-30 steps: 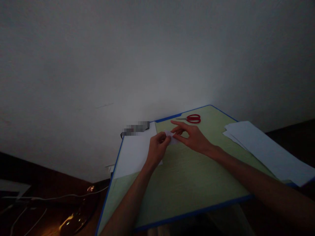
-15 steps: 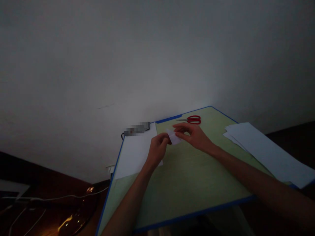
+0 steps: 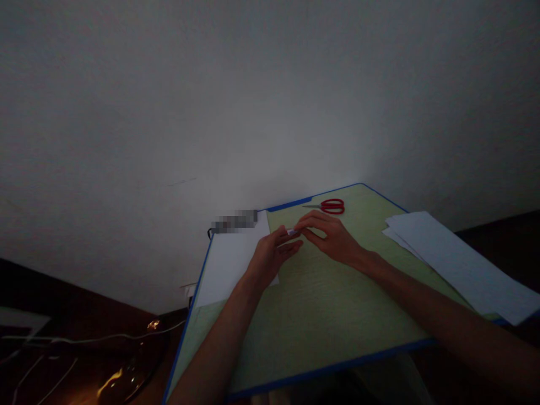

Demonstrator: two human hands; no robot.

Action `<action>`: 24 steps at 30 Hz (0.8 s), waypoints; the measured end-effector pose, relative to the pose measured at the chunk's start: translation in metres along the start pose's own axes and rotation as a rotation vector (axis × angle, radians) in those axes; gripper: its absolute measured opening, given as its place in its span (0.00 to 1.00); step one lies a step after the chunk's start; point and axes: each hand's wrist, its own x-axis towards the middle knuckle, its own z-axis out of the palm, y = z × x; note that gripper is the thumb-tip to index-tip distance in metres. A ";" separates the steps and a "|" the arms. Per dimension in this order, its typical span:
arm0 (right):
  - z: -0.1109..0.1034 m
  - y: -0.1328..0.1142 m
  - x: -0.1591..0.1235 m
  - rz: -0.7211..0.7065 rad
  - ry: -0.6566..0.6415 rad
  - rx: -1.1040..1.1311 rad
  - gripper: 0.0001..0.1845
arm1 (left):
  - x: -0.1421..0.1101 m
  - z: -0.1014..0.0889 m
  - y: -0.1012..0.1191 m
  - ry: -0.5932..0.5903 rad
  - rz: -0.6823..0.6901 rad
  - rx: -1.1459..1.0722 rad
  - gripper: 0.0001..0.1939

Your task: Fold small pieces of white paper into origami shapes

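Between my hands, above the green tabletop (image 3: 337, 304), is a small folded piece of white paper (image 3: 291, 232), mostly covered by my fingers. My right hand (image 3: 331, 236) pinches its right end between thumb and fingertips. From the left, my left hand (image 3: 270, 256) grips the paper near the fingertips, while its lower fingers stretch out toward the right hand. Beyond the right hand lie scissors with red handles (image 3: 333, 206), their closed-looking blades pointing left.
A white sheet (image 3: 228, 264) lies at the table's left, partly under my left arm. At the back left edge sits a blurred-out object (image 3: 236, 221) by the wall. Several white sheets (image 3: 455, 253) are stacked at the right, overhanging the edge. Cables (image 3: 126, 336) run at lower left.
The small paper, earlier showing a broad flat face, now shows only as a narrow strip. My left fingers have straightened, and the right fingertips have come closer to the left hand.
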 end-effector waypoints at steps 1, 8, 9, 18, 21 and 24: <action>0.000 -0.001 0.000 -0.010 -0.020 0.007 0.10 | 0.001 -0.001 0.000 0.001 0.024 -0.004 0.13; 0.001 -0.002 -0.003 -0.015 -0.035 -0.068 0.14 | 0.006 -0.009 -0.004 0.176 0.246 0.162 0.20; 0.002 -0.001 -0.003 0.031 0.002 -0.103 0.16 | 0.006 -0.009 -0.004 0.193 0.296 0.227 0.20; 0.008 0.018 -0.004 0.419 -0.019 0.178 0.13 | 0.001 -0.005 -0.001 0.167 0.427 0.435 0.17; 0.007 0.017 -0.003 0.439 0.010 0.216 0.12 | 0.001 -0.003 -0.003 0.193 0.377 0.307 0.26; 0.007 0.018 -0.002 0.490 0.036 0.287 0.12 | 0.003 -0.003 -0.004 0.164 0.254 0.179 0.29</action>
